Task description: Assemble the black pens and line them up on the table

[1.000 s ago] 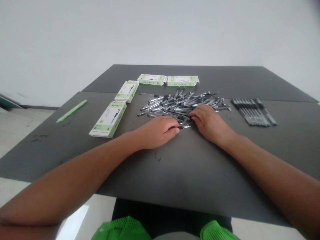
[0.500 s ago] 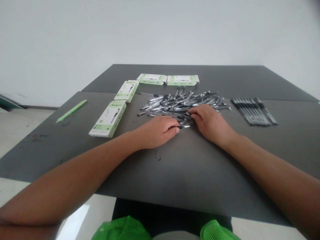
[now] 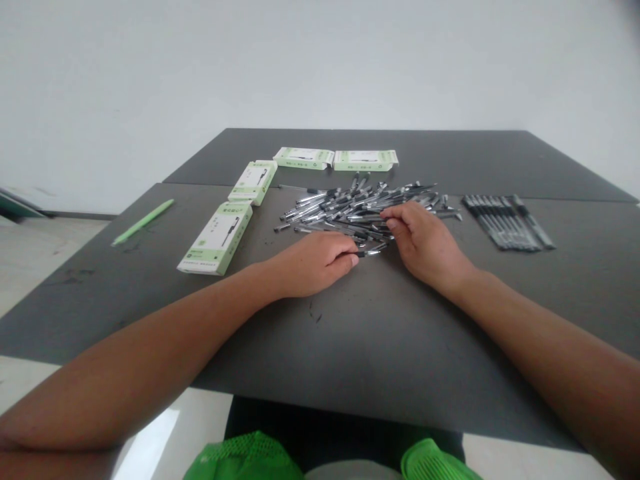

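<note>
A heap of clear-barrelled pens with black grips (image 3: 345, 207) lies in the middle of the dark table. My left hand (image 3: 317, 263) rests at the heap's near side, closed round pens whose tips (image 3: 373, 253) stick out to the right past the thumb and fingers; how many it holds is hidden. Over the heap's near right part is my right hand (image 3: 425, 243), its fingers bent towards the thumb. Whatever lies between those fingertips, if anything, cannot be made out.
To the right, several pens (image 3: 505, 223) lie side by side in a row. Green and white pen boxes (image 3: 217, 240), (image 3: 253, 181), (image 3: 303, 158), (image 3: 366, 161) line the left and far sides of the heap. A light green pen-like stick (image 3: 144, 222) lies far left.
My right hand has shifted slightly up and to the right, off the heap's near edge. The left hand keeps its place with the pens in it.
</note>
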`<state>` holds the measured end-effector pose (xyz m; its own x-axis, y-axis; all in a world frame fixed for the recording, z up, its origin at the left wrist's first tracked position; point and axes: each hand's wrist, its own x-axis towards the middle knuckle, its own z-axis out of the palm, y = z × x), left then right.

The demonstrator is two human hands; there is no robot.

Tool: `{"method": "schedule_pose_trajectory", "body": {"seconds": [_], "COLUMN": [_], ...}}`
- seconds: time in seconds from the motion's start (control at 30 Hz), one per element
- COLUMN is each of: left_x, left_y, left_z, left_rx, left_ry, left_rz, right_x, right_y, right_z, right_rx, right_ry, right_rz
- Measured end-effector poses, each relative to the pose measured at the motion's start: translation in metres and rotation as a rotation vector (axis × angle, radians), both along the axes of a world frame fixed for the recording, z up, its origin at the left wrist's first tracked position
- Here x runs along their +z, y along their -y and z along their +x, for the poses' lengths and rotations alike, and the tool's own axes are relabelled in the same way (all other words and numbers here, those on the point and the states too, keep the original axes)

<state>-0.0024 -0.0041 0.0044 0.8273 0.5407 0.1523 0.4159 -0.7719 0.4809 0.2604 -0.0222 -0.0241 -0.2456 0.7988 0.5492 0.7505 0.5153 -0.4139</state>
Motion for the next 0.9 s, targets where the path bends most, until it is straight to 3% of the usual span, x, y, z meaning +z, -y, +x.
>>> {"method": "schedule_pose_trajectory", "body": {"seconds": [0.47, 0.9], "left_x": [-0.0015, -0.0017], "left_y": [-0.0011, -0.0006], "left_z": [-0.0008, -0.0020], "left_rx": [-0.001, 0.003], "left_ry": [0.000, 0.003], "left_rz": [0.005, -0.007], "right_x": [0.0027, 0.0090], "right_y": [0.0045, 0.0065], "right_z": [-0.0043, -0.0074], "right_rx": [-0.090, -0.130], "right_ry": [-0.169, -0.317], "right_rz": [0.055, -0.087]}}
